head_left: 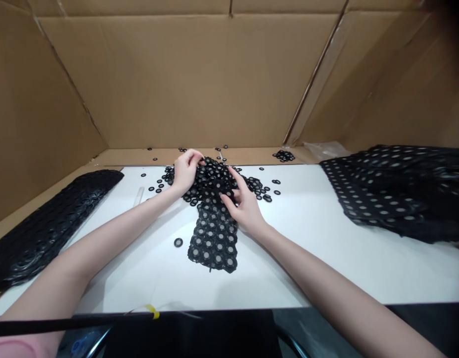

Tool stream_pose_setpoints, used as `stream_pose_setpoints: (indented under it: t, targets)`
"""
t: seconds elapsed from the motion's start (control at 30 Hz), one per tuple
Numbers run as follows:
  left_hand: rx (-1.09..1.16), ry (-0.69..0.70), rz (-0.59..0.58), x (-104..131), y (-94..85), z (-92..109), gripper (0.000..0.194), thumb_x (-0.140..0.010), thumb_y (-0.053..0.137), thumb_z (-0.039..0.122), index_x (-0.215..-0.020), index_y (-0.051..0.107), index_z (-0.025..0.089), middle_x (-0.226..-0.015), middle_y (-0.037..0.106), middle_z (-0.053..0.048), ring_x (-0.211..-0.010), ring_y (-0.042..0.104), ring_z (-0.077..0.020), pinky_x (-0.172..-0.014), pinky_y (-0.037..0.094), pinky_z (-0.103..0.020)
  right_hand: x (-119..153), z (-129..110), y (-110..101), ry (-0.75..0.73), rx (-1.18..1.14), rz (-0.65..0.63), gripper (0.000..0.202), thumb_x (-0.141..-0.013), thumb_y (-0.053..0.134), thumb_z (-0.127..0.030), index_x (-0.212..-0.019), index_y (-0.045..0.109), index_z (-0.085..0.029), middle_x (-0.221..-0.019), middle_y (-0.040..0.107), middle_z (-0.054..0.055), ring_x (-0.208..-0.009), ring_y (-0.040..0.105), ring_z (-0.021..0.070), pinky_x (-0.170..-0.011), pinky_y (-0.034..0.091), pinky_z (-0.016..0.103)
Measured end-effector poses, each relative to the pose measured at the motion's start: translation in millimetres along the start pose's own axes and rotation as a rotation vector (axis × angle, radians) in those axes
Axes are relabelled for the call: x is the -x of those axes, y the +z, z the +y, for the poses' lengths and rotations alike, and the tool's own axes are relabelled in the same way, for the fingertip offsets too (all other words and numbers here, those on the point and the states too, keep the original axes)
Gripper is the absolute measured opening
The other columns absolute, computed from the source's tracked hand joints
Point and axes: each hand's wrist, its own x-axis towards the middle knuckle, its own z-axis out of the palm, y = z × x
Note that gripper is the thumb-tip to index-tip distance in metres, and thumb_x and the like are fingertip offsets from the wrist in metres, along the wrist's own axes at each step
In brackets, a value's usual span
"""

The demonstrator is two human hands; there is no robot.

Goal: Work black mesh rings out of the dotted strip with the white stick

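A narrow black rubber sheet (214, 238) with rows of round rings lies lengthwise on the white table, its far end bunched up over a pile of loose black rings (255, 184). My left hand (185, 171) is closed in a pinch at the bunched far end; the fingertips are partly hidden. At the right edge of the sheet is my right hand (246, 204), thumb on the sheet and index finger stretched along the far part, gripping it loosely. One loose black ring (178, 242) lies left of the sheet.
A rolled dark sheet (57, 219) lies at the left, and a large perforated black sheet (397, 189) is heaped at the right. Cardboard walls (199, 79) enclose the white table (289, 268). A small cluster of rings (284, 155) sits at the back. A pale strip (138, 196) lies beside my left forearm.
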Motion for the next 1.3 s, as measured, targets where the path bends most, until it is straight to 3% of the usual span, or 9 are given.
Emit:
stream_pose_setpoints:
  t: [0.17, 0.33, 0.43, 0.5, 0.6, 0.7, 0.93, 1.17, 1.3]
  targets:
    - [-0.248, 0.203, -0.147, 16.8, -3.2, 7.4, 0.019, -0.089, 0.050, 0.022, -0.089, 0.069, 0.019, -0.109, 0.066, -0.007, -0.108, 0.054, -0.0229, -0.098, 0.039, -0.041, -5.8, 9.4, -1.6, 0.101, -0.180, 0.042, 0.073, -0.081, 0.056, -0.024, -0.147, 0.024, -0.023, -0.074, 0.054, -0.001, -0.050, 0.040, 0.0108, -0.048, 0.036, 0.025]
    - [-0.183, 0.520, -0.395, 32.6, 1.4, 32.5, 0.023, -0.089, 0.053, 0.034, -0.101, 0.066, 0.019, -0.103, 0.066, -0.008, -0.098, 0.056, -0.0211, -0.090, 0.042, -0.036, -8.4, 13.4, -3.3, 0.071, -0.202, 0.014, 0.074, -0.078, 0.059, -0.025, -0.145, 0.027, -0.020, -0.079, 0.056, 0.001, -0.057, 0.049, 0.0131, -0.052, 0.042, 0.026]
    - [-0.170, 0.483, -0.516, 41.1, 9.8, 37.3, 0.021, -0.088, 0.054, 0.033, -0.085, 0.068, 0.018, -0.086, 0.069, -0.006, -0.082, 0.058, -0.0198, -0.081, 0.043, -0.034, -8.1, 10.3, -3.5, 0.024, -0.083, 0.000, 0.071, -0.079, 0.057, -0.021, -0.145, 0.029, -0.019, -0.059, 0.045, -0.005, -0.049, 0.042, 0.0136, -0.050, 0.040, 0.028]
    - [-0.054, 0.316, -0.479, 41.3, 14.7, 38.1, 0.022, -0.088, 0.053, 0.029, -0.076, 0.067, 0.017, -0.076, 0.069, -0.004, -0.074, 0.059, -0.0176, -0.075, 0.044, -0.031, -7.7, 7.6, -2.9, 0.004, -0.029, 0.005, 0.068, -0.080, 0.055, -0.018, -0.144, 0.032, -0.020, -0.053, 0.040, -0.007, -0.045, 0.039, 0.0137, -0.049, 0.040, 0.028]
    - [0.203, 0.037, -0.307, 27.2, 14.7, 36.4, 0.021, -0.084, 0.057, 0.027, -0.068, 0.064, 0.015, -0.066, 0.065, -0.002, -0.064, 0.058, -0.0145, -0.065, 0.044, -0.027, -6.5, 3.5, -1.6, -0.038, -0.031, -0.008, 0.064, -0.078, 0.052, -0.012, -0.140, 0.037, -0.023, -0.065, 0.054, -0.003, -0.054, 0.050, 0.0149, -0.060, 0.046, 0.030]
    - [0.328, -0.063, -0.089, 4.1, 4.6, 26.5, 0.017, -0.084, 0.057, 0.026, -0.075, 0.065, 0.015, -0.065, 0.064, -0.002, -0.059, 0.056, -0.0118, -0.062, 0.044, -0.025, -4.7, 1.1, -1.6, -0.034, -0.008, -0.022, 0.065, -0.076, 0.052, -0.009, -0.138, 0.040, -0.023, -0.075, 0.059, 0.000, -0.064, 0.056, 0.0154, -0.067, 0.048, 0.031]
    - [-0.074, 0.101, -0.138, 8.4, -14.9, 6.2, 0.020, -0.083, 0.056, 0.020, -0.099, 0.068, 0.018, -0.111, 0.065, -0.007, -0.107, 0.057, -0.0212, -0.089, 0.045, -0.034, -7.0, 7.0, -3.8, 0.137, -0.276, 0.007, 0.066, -0.077, 0.059, -0.022, -0.139, 0.036, -0.023, -0.078, 0.058, 0.001, -0.060, 0.054, 0.0152, -0.056, 0.046, 0.029]
    - [-0.101, 0.508, -0.441, 38.7, -4.0, 30.6, 0.031, -0.084, 0.063, 0.035, -0.111, 0.064, 0.019, -0.106, 0.061, -0.009, -0.102, 0.056, -0.0222, -0.092, 0.045, -0.037, -11.7, 11.2, -9.7, 0.313, -0.556, 0.114, 0.061, -0.068, 0.068, -0.025, -0.126, 0.047, -0.024, -0.083, 0.064, 0.001, -0.071, 0.061, 0.0179, -0.060, 0.050, 0.030]
    - [-0.131, 0.506, -0.439, 48.5, 5.6, 21.2, 0.032, -0.083, 0.065, 0.035, -0.109, 0.064, 0.016, -0.099, 0.062, -0.010, -0.094, 0.058, -0.0213, -0.086, 0.048, -0.035, -13.0, 16.2, -10.5, 0.293, -0.532, 0.119, 0.052, -0.072, 0.065, -0.030, -0.122, 0.050, -0.024, -0.074, 0.060, -0.001, -0.063, 0.057, 0.0160, -0.056, 0.046, 0.028]
